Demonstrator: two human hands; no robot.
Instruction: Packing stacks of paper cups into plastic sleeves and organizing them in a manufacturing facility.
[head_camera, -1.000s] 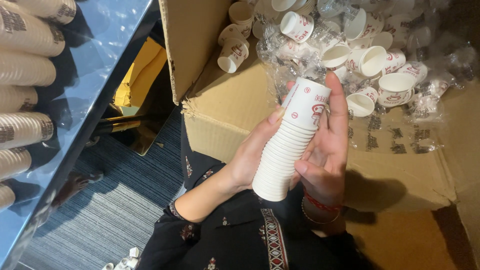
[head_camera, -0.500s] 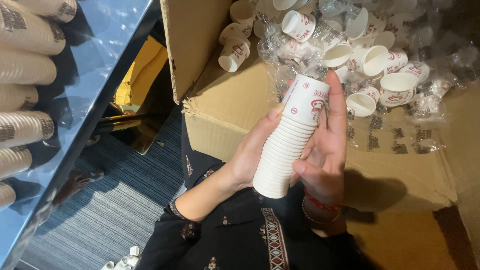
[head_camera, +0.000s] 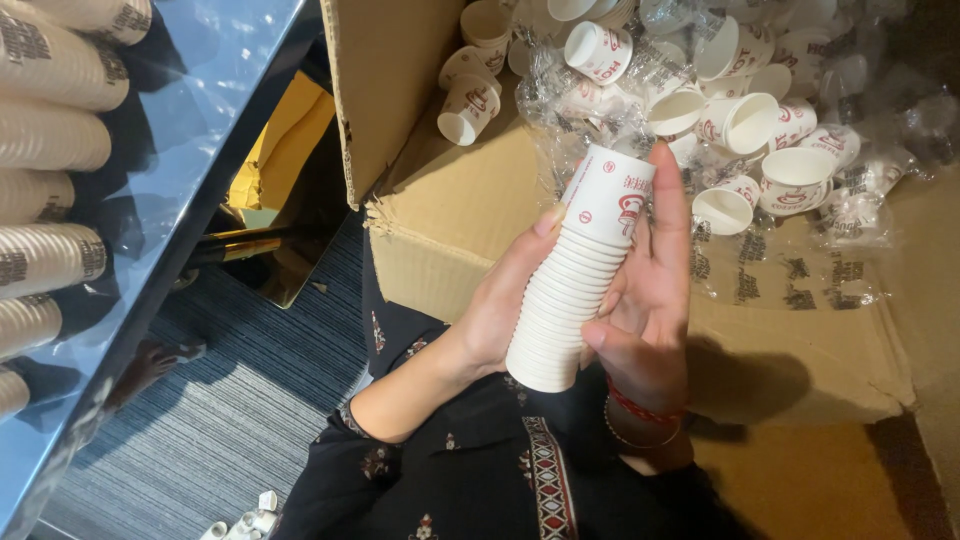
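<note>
Cup stack (head_camera: 578, 270) above cardboard box (head_camera: 450, 215), striped carpet (head_camera: 240, 400)

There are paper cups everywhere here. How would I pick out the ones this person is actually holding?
Start at the big open cardboard box full of loose white paper cups. In front of it, the left hand and right hand hold one long nested stack of cups between them. Unlike the scattered singles, it is a tight column.

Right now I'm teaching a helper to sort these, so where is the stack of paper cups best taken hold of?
Around its ribbed middle, from both long sides. The stack of paper cups is a long, slightly curved column tilted up toward the box. The left hand and right hand wrap it from opposite sides, which probably keeps the nested cups from bending apart.
</note>
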